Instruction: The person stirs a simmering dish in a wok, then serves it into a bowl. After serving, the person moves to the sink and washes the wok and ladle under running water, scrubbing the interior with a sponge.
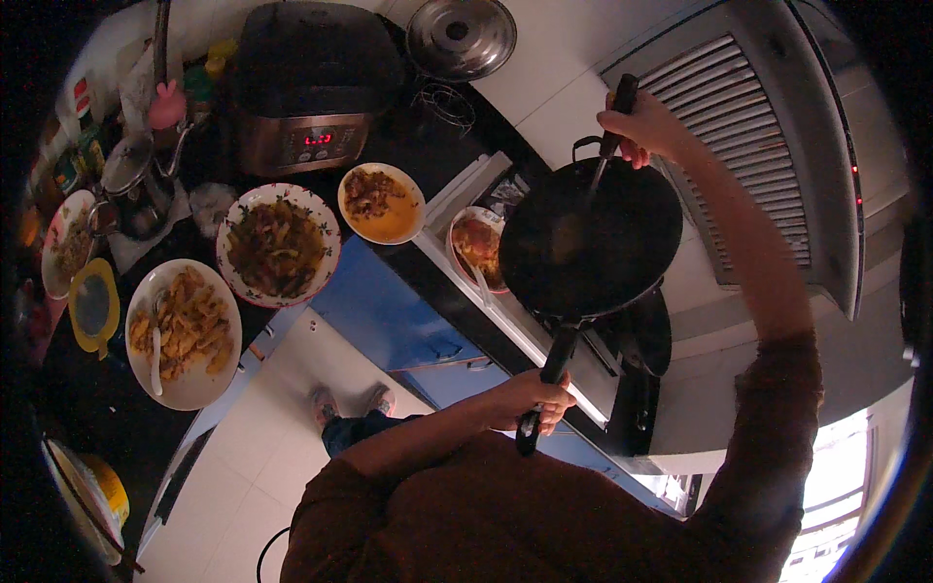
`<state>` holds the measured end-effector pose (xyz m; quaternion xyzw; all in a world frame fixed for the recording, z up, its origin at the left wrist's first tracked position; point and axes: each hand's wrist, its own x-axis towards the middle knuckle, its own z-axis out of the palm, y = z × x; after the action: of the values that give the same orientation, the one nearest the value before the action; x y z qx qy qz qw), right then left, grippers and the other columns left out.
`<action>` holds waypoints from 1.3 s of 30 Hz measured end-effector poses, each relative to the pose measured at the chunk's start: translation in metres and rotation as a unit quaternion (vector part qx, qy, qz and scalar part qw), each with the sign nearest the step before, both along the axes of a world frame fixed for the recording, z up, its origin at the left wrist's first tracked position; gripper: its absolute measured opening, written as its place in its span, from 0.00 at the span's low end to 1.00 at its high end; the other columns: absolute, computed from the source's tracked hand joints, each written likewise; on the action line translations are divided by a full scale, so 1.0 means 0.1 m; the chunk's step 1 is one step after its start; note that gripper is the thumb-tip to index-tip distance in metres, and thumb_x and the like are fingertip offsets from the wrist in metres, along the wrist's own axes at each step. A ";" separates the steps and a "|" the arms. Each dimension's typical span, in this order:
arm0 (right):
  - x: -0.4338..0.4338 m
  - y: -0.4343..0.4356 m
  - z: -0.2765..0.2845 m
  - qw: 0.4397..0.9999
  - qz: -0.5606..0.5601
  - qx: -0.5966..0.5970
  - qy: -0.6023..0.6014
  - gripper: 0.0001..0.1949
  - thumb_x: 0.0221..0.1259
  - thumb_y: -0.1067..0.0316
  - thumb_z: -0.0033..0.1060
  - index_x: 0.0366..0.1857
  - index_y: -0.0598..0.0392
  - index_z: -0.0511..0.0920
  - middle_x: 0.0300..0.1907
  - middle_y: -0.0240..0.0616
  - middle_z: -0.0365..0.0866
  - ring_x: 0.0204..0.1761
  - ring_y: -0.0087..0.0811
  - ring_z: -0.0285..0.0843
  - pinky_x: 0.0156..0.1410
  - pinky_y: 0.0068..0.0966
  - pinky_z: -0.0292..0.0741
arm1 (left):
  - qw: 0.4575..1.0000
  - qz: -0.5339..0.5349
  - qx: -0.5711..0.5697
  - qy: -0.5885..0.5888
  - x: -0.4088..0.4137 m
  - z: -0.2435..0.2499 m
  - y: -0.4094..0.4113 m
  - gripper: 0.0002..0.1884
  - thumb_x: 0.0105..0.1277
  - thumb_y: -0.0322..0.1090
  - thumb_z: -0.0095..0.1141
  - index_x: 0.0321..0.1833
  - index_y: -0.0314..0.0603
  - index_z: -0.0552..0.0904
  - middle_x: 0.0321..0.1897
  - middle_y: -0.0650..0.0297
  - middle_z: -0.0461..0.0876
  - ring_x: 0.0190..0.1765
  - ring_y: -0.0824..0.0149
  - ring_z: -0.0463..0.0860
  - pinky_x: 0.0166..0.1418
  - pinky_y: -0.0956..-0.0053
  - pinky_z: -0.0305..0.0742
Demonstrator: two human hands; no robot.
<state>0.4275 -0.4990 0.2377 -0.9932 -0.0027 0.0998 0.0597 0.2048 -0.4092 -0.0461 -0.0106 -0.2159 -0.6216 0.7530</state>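
Note:
My left hand [536,401] grips the long black handle [560,355] of a dark wok [641,240]. The wok is raised over the stove side of the counter and looks tilted. Higher up, my right hand [645,127] is closed around the black handle of a cooking utensil [606,149], whose metal shaft reaches into the wok. The utensil's working end is lost in the dark interior. Just left of the wok, and partly covered by it, sits a bowl of reddish-yellow food [474,240] with a pale spoon [482,286] in it.
A plate with meat and orange liquid [386,215], a floral bowl of cooked vegetables [279,240] and a white plate of browned pieces [191,328] line the counter. Behind them stands a rice cooker [299,138]. A metal lid [461,44] leans at the back. The range hood [773,146] hangs right.

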 end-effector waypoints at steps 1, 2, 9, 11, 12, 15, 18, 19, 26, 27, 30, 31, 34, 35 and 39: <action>0.00 -0.01 -0.02 1.000 -0.003 0.009 -0.015 0.15 0.58 0.55 0.54 0.29 0.58 0.70 0.13 0.39 0.73 0.11 0.28 0.73 0.14 0.22 0.70 | 1.000 0.004 -0.002 -0.004 0.00 0.00 0.00 0.11 0.62 0.33 0.57 0.31 0.53 0.65 0.13 0.76 0.57 0.15 0.78 0.62 0.19 0.79 0.59; -0.01 -0.03 -0.06 0.999 -0.007 0.017 -0.029 0.15 0.58 0.54 0.54 0.30 0.58 0.70 0.13 0.39 0.74 0.11 0.28 0.73 0.14 0.22 0.70 | 1.000 0.008 -0.005 -0.007 0.00 0.00 0.00 0.12 0.62 0.33 0.57 0.31 0.53 0.65 0.13 0.76 0.57 0.15 0.78 0.62 0.19 0.79 0.59; -0.15 -0.09 -0.17 0.979 -0.048 0.174 -0.095 0.16 0.56 0.59 0.57 0.28 0.65 0.72 0.14 0.43 0.75 0.12 0.33 0.75 0.15 0.26 0.74 | 1.000 -0.021 -0.013 0.003 -0.04 -0.01 -0.03 0.11 0.62 0.33 0.57 0.33 0.53 0.66 0.14 0.75 0.58 0.16 0.78 0.62 0.19 0.79 0.59; -0.16 -0.06 -0.04 0.992 -0.016 0.107 -0.057 0.17 0.56 0.57 0.56 0.27 0.65 0.73 0.13 0.42 0.74 0.11 0.31 0.74 0.15 0.26 0.73 | 1.000 -0.013 -0.005 0.007 -0.04 -0.02 -0.03 0.11 0.61 0.32 0.57 0.33 0.53 0.66 0.14 0.75 0.58 0.16 0.78 0.62 0.19 0.79 0.58; -0.17 -0.07 0.04 0.997 -0.002 0.073 -0.039 0.18 0.56 0.56 0.56 0.27 0.65 0.73 0.13 0.41 0.74 0.11 0.30 0.73 0.15 0.26 0.73 | 1.000 -0.016 -0.006 0.005 -0.04 -0.01 -0.03 0.11 0.61 0.32 0.58 0.33 0.53 0.66 0.14 0.75 0.59 0.16 0.78 0.62 0.19 0.79 0.58; -0.11 -0.16 0.26 0.997 -0.043 -0.046 -0.033 0.16 0.56 0.56 0.57 0.34 0.61 0.72 0.15 0.39 0.74 0.10 0.27 0.69 0.13 0.22 0.67 | 1.000 -0.012 0.002 -0.007 -0.06 0.01 -0.02 0.12 0.60 0.32 0.58 0.34 0.52 0.65 0.14 0.74 0.59 0.15 0.77 0.62 0.19 0.78 0.59; -0.14 -0.17 0.31 0.998 -0.063 -0.026 -0.017 0.15 0.55 0.56 0.55 0.30 0.60 0.73 0.12 0.38 0.72 0.08 0.26 0.67 0.11 0.21 0.63 | 0.999 0.009 0.021 -0.026 -0.08 0.01 -0.03 0.13 0.60 0.32 0.59 0.34 0.52 0.65 0.13 0.73 0.60 0.14 0.76 0.63 0.18 0.78 0.60; -0.18 -0.16 0.31 0.997 -0.082 -0.011 -0.002 0.15 0.55 0.56 0.55 0.29 0.60 0.73 0.11 0.38 0.71 0.08 0.26 0.66 0.11 0.21 0.63 | 0.999 0.009 0.018 -0.025 -0.08 0.02 -0.03 0.13 0.60 0.32 0.59 0.34 0.52 0.65 0.13 0.73 0.60 0.14 0.76 0.63 0.18 0.78 0.60; -0.18 -0.47 -0.13 0.975 -0.081 0.166 -0.125 0.19 0.57 0.51 0.56 0.27 0.61 0.76 0.11 0.39 0.72 0.10 0.28 0.69 0.14 0.21 0.65 | 1.000 -0.015 0.008 -0.009 -0.18 -0.03 -0.09 0.12 0.61 0.31 0.58 0.34 0.51 0.65 0.13 0.73 0.60 0.15 0.75 0.65 0.19 0.76 0.62; -0.16 -0.43 -0.13 0.971 -0.068 0.181 -0.143 0.19 0.57 0.51 0.56 0.27 0.61 0.76 0.11 0.39 0.72 0.10 0.28 0.69 0.14 0.21 0.65 | 1.000 -0.012 0.014 -0.011 -0.16 -0.02 -0.08 0.12 0.61 0.31 0.57 0.33 0.51 0.65 0.14 0.73 0.61 0.15 0.75 0.65 0.20 0.76 0.63; -0.20 -0.33 0.13 0.989 -0.050 0.087 -0.106 0.17 0.57 0.52 0.56 0.26 0.59 0.76 0.11 0.38 0.72 0.09 0.27 0.68 0.12 0.20 0.64 | 0.999 -0.008 0.027 -0.016 -0.15 -0.01 -0.05 0.12 0.61 0.29 0.56 0.31 0.49 0.64 0.14 0.72 0.62 0.17 0.75 0.67 0.22 0.76 0.64; -0.24 -0.29 0.19 0.993 -0.033 0.060 -0.093 0.17 0.57 0.53 0.56 0.26 0.59 0.76 0.11 0.38 0.72 0.08 0.27 0.68 0.12 0.20 0.63 | 0.999 -0.007 0.030 -0.017 -0.16 0.00 -0.04 0.12 0.61 0.29 0.56 0.31 0.49 0.64 0.14 0.73 0.62 0.17 0.75 0.66 0.22 0.76 0.64; -0.33 -0.24 0.15 0.997 -0.049 0.016 -0.060 0.19 0.57 0.53 0.56 0.23 0.62 0.74 0.11 0.40 0.73 0.10 0.28 0.71 0.13 0.23 0.69 | 0.999 -0.006 0.037 -0.022 -0.16 0.00 -0.02 0.12 0.61 0.30 0.56 0.31 0.49 0.64 0.14 0.72 0.62 0.17 0.75 0.66 0.22 0.76 0.64; -0.33 -0.25 0.09 0.997 -0.058 0.006 -0.044 0.20 0.56 0.53 0.56 0.21 0.64 0.74 0.11 0.41 0.73 0.11 0.28 0.73 0.14 0.24 0.71 | 0.999 -0.005 0.040 -0.024 -0.15 0.00 -0.01 0.12 0.61 0.30 0.56 0.31 0.49 0.64 0.14 0.72 0.62 0.17 0.75 0.66 0.22 0.76 0.64; -0.54 -0.40 -0.19 0.982 -0.072 0.142 -0.101 0.15 0.59 0.56 0.55 0.29 0.60 0.71 0.13 0.39 0.73 0.13 0.28 0.73 0.16 0.24 0.71 | 0.999 -0.022 0.034 -0.018 -0.21 0.01 0.00 0.12 0.61 0.29 0.56 0.31 0.49 0.64 0.14 0.71 0.63 0.17 0.75 0.67 0.22 0.76 0.64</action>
<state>0.3739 -0.5386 0.2184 -0.9771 0.0487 -0.0073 0.2069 0.1841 -0.4090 -0.0450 0.0215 -0.2078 -0.6453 0.7348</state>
